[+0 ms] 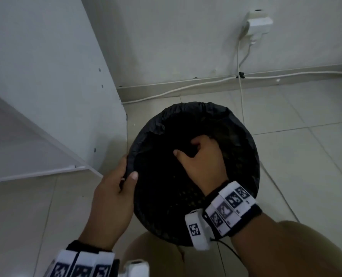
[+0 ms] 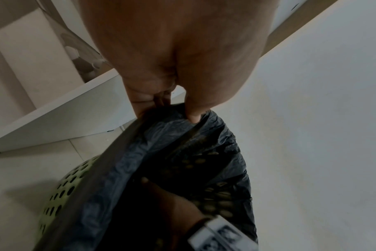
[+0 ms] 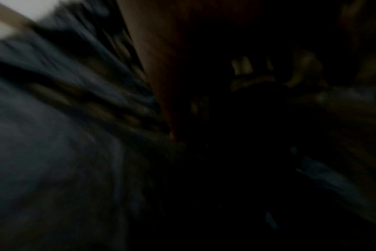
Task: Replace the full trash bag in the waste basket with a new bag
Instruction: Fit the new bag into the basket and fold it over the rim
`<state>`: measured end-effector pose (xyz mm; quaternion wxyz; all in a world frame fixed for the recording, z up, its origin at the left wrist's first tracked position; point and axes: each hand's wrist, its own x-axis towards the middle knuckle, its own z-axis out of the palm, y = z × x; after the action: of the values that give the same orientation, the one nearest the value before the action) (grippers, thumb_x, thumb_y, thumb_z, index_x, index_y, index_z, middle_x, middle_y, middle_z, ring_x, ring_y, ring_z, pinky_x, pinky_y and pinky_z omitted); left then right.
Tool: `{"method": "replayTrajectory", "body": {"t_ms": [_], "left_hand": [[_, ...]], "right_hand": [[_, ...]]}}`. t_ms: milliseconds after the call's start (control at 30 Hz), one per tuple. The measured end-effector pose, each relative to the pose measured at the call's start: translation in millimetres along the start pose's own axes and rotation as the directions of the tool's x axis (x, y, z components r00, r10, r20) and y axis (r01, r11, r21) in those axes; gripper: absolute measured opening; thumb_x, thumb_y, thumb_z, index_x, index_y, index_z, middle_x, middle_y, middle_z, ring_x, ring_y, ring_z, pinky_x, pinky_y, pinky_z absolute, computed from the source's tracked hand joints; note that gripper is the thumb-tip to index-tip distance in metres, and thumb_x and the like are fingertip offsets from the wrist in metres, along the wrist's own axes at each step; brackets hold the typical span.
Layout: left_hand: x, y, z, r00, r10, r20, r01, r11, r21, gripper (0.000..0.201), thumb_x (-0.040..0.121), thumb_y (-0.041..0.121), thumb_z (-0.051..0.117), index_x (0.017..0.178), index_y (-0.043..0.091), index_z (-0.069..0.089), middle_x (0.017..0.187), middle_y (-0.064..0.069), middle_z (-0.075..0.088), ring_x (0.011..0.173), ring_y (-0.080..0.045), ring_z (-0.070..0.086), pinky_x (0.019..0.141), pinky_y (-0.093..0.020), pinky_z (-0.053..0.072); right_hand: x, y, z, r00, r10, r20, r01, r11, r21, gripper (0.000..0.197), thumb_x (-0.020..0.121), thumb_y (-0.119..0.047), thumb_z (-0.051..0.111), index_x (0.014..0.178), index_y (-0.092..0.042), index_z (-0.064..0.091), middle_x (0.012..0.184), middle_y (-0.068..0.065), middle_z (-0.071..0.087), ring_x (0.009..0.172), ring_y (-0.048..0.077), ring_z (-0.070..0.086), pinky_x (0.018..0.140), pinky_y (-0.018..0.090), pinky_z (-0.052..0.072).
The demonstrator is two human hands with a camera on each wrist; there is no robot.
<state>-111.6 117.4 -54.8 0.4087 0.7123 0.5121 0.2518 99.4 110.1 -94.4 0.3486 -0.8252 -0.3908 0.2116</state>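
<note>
A round perforated waste basket (image 1: 166, 222) stands on the tiled floor, lined with a black trash bag (image 1: 186, 114) whose edge folds over the rim. My left hand (image 1: 126, 176) grips the rim and bag edge at the basket's left side, thumb inside and fingers outside. The left wrist view shows that left hand (image 2: 174, 108) pinching the bag (image 2: 161, 135) over the green basket wall (image 2: 62, 191). My right hand (image 1: 186, 148) reaches down inside the basket, its fingers curled into the black plastic. The right wrist view is dark and blurred.
A white cabinet (image 1: 56, 96) stands close on the basket's left. Behind it is the wall with a plugged-in white adapter (image 1: 258, 25), and white cables (image 1: 186, 88) run along the skirting and down the floor at the right. My knee (image 1: 160, 256) is just below the basket.
</note>
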Motion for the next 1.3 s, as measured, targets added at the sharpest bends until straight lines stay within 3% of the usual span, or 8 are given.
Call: {"method": "replayTrajectory", "body": {"t_ms": [300, 433, 567, 700, 867, 1000, 1167, 1300], "left_hand": [[-16, -6, 7, 0.999, -0.036, -0.012, 0.036, 0.999, -0.031, 0.042, 0.101, 0.033, 0.048, 0.136, 0.056, 0.048, 0.116, 0.028, 0.065, 0.103, 0.007, 0.061, 0.086, -0.016, 0.049], [-18, -12, 8, 0.999, -0.041, -0.027, 0.041, 0.999, -0.025, 0.044, 0.101, 0.030, 0.049, 0.139, 0.052, 0.048, 0.119, 0.022, 0.066, 0.104, 0.004, 0.062, 0.090, -0.017, 0.049], [-14, -7, 7, 0.999, -0.027, -0.036, 0.027, 1.000, -0.014, 0.043, 0.101, 0.029, 0.049, 0.137, 0.052, 0.049, 0.116, 0.028, 0.066, 0.102, 0.010, 0.061, 0.082, -0.006, 0.045], [-16, -3, 6, 1.000, -0.009, -0.006, 0.009, 1.000, -0.011, 0.043, 0.101, 0.032, 0.047, 0.135, 0.058, 0.047, 0.114, 0.027, 0.066, 0.101, 0.006, 0.062, 0.085, -0.021, 0.049], [-18, -7, 6, 1.000, -0.008, -0.008, 0.008, 1.000, -0.024, 0.045, 0.100, 0.029, 0.050, 0.131, 0.061, 0.049, 0.118, 0.026, 0.065, 0.106, 0.004, 0.062, 0.088, -0.016, 0.048], [-12, -10, 3, 0.999, -0.020, -0.029, 0.020, 1.000, -0.015, 0.044, 0.101, 0.027, 0.050, 0.126, 0.063, 0.049, 0.114, 0.024, 0.068, 0.101, 0.005, 0.063, 0.082, -0.007, 0.046], [2, -7, 4, 0.998, 0.032, -0.061, -0.027, 0.997, 0.072, 0.039, 0.104, 0.029, 0.042, 0.137, 0.049, 0.049, 0.111, 0.019, 0.067, 0.102, 0.000, 0.062, 0.085, -0.024, 0.051], [11, -8, 14, 0.986, 0.057, -0.156, -0.041, 0.994, 0.104, 0.036, 0.105, 0.026, 0.037, 0.137, 0.039, 0.051, 0.110, 0.004, 0.066, 0.102, -0.014, 0.060, 0.088, -0.041, 0.051]], "right_hand": [[47, 52, 77, 0.863, 0.318, 0.393, -0.186, 0.922, -0.339, 0.143, 0.054, -0.080, 0.070, 0.154, -0.028, -0.018, 0.163, 0.012, -0.010, 0.149, 0.038, 0.004, 0.121, 0.044, 0.017], [51, 65, 80, 0.892, 0.256, 0.373, -0.163, 0.951, -0.264, 0.131, 0.054, -0.081, 0.065, 0.156, -0.018, 0.011, 0.158, 0.013, 0.026, 0.141, 0.032, 0.032, 0.117, 0.039, 0.031], [40, 60, 61, 0.986, 0.168, 0.006, -0.168, 0.986, -0.027, 0.079, 0.061, -0.068, 0.061, 0.115, -0.011, 0.060, 0.112, 0.012, 0.065, 0.104, 0.028, 0.064, 0.092, 0.035, 0.053], [34, 34, 44, 0.982, -0.008, -0.187, 0.054, 0.970, 0.238, 0.059, 0.070, -0.051, 0.071, 0.115, -0.015, 0.059, 0.116, 0.006, 0.062, 0.109, 0.021, 0.059, 0.099, 0.036, 0.048], [63, 26, 81, 0.962, 0.036, 0.271, -0.033, 0.999, -0.015, 0.096, 0.063, -0.067, 0.057, 0.142, -0.015, 0.045, 0.141, 0.010, 0.052, 0.129, 0.029, 0.049, 0.111, 0.038, 0.039], [69, 29, 87, 0.896, 0.072, 0.438, -0.047, 0.997, -0.068, 0.078, 0.074, -0.061, 0.058, 0.138, -0.018, 0.050, 0.135, 0.007, 0.058, 0.121, 0.028, 0.056, 0.100, 0.029, 0.043], [43, 10, 32, 0.920, -0.113, 0.376, 0.173, 0.977, -0.128, 0.039, 0.093, -0.032, 0.059, 0.126, -0.012, 0.063, 0.124, 0.009, 0.066, 0.114, 0.025, 0.060, 0.089, 0.021, 0.039], [-5, 3, -55, 0.943, -0.323, -0.084, 0.311, 0.942, -0.126, 0.025, 0.083, -0.032, 0.071, 0.104, -0.019, 0.068, 0.097, -0.006, 0.065, 0.091, 0.013, 0.061, 0.086, 0.022, 0.045]]}}
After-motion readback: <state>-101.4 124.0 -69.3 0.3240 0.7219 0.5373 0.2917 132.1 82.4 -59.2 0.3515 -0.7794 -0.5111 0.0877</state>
